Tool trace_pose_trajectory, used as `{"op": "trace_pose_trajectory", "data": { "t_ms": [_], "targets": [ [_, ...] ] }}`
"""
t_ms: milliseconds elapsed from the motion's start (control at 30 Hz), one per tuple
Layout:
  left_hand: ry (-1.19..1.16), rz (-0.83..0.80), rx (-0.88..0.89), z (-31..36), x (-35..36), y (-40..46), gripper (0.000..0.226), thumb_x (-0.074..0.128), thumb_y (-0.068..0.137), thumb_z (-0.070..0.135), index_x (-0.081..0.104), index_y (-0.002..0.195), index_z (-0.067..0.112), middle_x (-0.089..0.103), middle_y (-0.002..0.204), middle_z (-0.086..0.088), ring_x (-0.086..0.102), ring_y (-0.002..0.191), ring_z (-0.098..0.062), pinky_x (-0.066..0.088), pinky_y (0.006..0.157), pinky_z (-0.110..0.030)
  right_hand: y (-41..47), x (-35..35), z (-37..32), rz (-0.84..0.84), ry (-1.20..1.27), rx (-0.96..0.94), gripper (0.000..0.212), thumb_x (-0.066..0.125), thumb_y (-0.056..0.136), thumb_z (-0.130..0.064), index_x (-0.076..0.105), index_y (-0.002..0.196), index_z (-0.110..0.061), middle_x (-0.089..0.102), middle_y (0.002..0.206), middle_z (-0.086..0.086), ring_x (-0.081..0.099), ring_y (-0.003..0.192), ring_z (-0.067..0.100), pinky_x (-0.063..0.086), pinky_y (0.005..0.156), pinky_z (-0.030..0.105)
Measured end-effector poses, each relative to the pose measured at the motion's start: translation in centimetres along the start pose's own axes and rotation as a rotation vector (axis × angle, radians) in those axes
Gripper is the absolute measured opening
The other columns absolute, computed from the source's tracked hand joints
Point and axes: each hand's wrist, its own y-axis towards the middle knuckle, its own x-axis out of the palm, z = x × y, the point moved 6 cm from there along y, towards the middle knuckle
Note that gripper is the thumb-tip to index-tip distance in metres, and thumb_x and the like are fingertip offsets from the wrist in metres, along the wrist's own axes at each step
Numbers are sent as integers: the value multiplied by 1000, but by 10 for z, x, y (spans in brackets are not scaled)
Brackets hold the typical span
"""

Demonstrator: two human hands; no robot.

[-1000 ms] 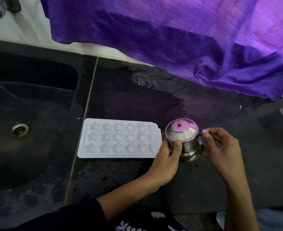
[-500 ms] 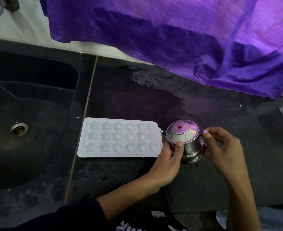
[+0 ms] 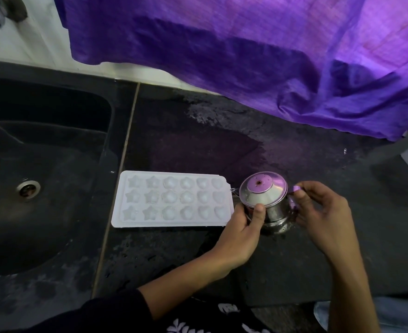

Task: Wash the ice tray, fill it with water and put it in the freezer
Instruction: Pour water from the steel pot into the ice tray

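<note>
Tray: white plastic ice tray with star and heart cells (image 3: 173,199), at countertop's (image 3: 294,272) sink-side edge; light, flexible, likely wet; lift by both short ends.
Left hand (image 3: 242,227): curled around small steel kettle (image 3: 265,201).
Right hand (image 3: 323,210): pinches kettle's handle.

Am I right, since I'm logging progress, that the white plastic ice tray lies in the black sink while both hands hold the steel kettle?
Not quite: the head view shows the white plastic ice tray on the black countertop, beside the sink.
</note>
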Motion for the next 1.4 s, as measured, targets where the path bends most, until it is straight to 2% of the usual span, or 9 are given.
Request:
{"op": "trace_pose_trajectory", "data": {
  "t_ms": [67,167,267,400,567,667,767,833,1400],
  "targets": [
    [10,3,-6,-1,0,1,34,35,95,48,37,127,34,47,119,27,40,105,20,30,86,-1,-1,0,1,-1,39,-2,15,59,90,-27,64,82,-39,69,85,-12,68,80,18,56,74,50],
    [16,21,10,-2,-1,1,34,37,93,51,39,122,33,48,127,13,44,112,8,34,92,-11,-4,2,2,1,154,9,22,59,91,-18,66,79,-35,70,81,-8,67,74,14,59,65,37],
    [47,49,56,1,-1,1,47,38,92,57,39,129,28,45,130,4,43,119,-1,35,99,-19,-8,2,3,18,278,31,20,57,90,-11,65,81,-27,70,74,-8,66,67,6,54,55,19],
    [101,73,102,5,2,-1,77,34,78,78,37,137,28,44,132,3,44,121,-3,38,106,-31,-14,1,4,24,333,31,15,56,90,-12,63,83,-23,68,71,-7,66,65,3,53,54,17],
    [92,14,37,0,6,-10,61,34,90,58,31,140,22,33,135,3,36,120,-1,28,104,-19,-19,-2,3,8,274,6,18,55,91,-10,62,83,-24,67,70,-6,64,62,3,52,52,16],
    [49,-18,2,-3,8,-16,44,35,93,53,31,132,31,34,136,6,33,126,-2,26,108,-22,-20,-4,6,0,179,-11,24,55,92,-12,64,80,-30,69,75,-12,65,66,13,56,57,28],
    [10,-23,-21,-7,9,-20,23,36,95,49,31,117,42,38,135,9,35,121,2,26,99,-14,-23,-4,9,-25,91,-22,29,55,93,-14,65,81,-39,69,82,-8,65,69,29,57,68,49],
    [-6,-23,-28,-11,11,-22,19,36,96,47,31,115,43,39,133,10,35,116,5,25,93,-9,-24,-5,12,-28,50,-24,28,55,93,-16,64,83,-40,70,85,-8,67,72,28,56,70,55],
    [-50,-50,-26,-3,15,-28,14,35,98,42,31,110,48,39,112,34,34,92,29,25,75,9,-27,-8,10,-20,-32,5,27,55,92,-20,63,85,-45,69,85,-18,69,77,20,54,75,55]
  ]
}}
